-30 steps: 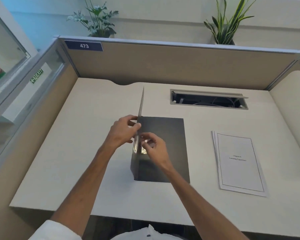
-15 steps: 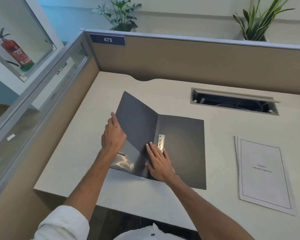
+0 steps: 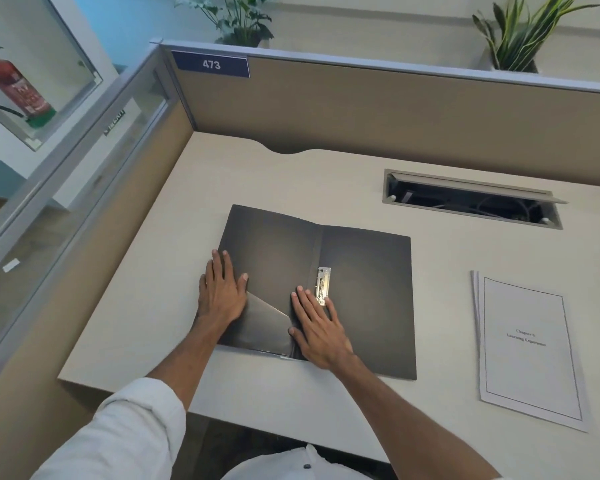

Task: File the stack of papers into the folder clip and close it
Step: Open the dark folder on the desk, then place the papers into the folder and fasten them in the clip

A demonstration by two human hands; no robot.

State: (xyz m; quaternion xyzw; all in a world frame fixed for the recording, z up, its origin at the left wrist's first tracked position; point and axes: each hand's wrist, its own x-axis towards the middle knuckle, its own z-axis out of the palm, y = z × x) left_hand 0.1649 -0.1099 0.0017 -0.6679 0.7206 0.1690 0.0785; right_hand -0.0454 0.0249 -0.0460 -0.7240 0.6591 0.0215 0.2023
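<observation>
A dark grey folder [image 3: 368,278] lies spread flat on the desk, both covers down. A small metal clip [image 3: 323,285] sits just right of its spine. My left hand [image 3: 222,292] presses flat on the left cover's outer edge, fingers spread. My right hand [image 3: 321,327] rests flat over the spine at the near end, fingertips beside the clip. Neither hand holds anything. The stack of white papers [image 3: 529,348], with a printed title page on top, lies apart on the desk to the right of the folder.
The beige desk [image 3: 146,327] is boxed in by tan partition walls at the back and left. An open cable tray slot [image 3: 471,202] is set in the desk behind the folder. Potted plants stand beyond the partition.
The folder's left cover went from standing upright to lying flat on the desk. My left hand followed it down and now presses it; my right hand flattened over the spine.
</observation>
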